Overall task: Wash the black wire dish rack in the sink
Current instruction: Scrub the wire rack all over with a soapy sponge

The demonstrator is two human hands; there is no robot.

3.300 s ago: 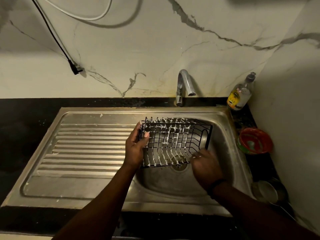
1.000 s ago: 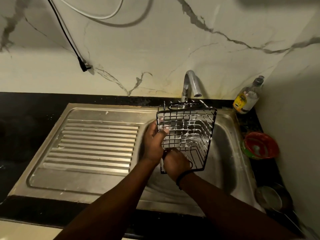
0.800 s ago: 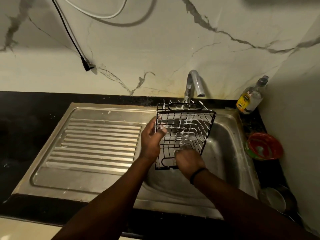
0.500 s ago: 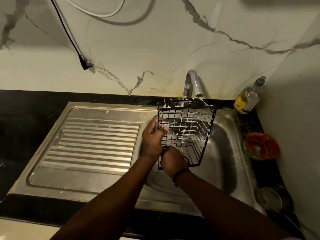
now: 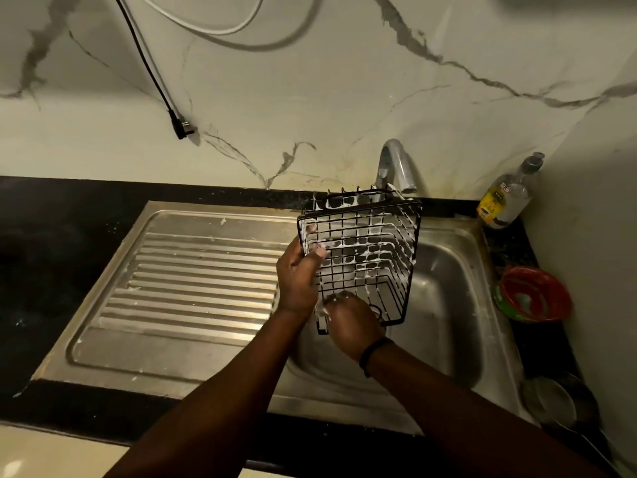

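Note:
The black wire dish rack is held up on end over the steel sink bowl, its wires streaked with white soap foam. My left hand grips the rack's left side, with the thumb hooked over a wire. My right hand is curled against the rack's lower near edge, foam on the fingers; whether it holds a scrubber is hidden. The tap stands just behind the rack's top, and no water stream shows.
A ribbed steel drainboard lies left of the bowl. A soap bottle stands at the back right corner, a red and green bowl and a steel vessel on the right counter. A black cable plug hangs on the marble wall.
The rack went from lying flat in the bowl to standing on end. My right hand slid back and forth along its lower part; my left hand kept its grip.

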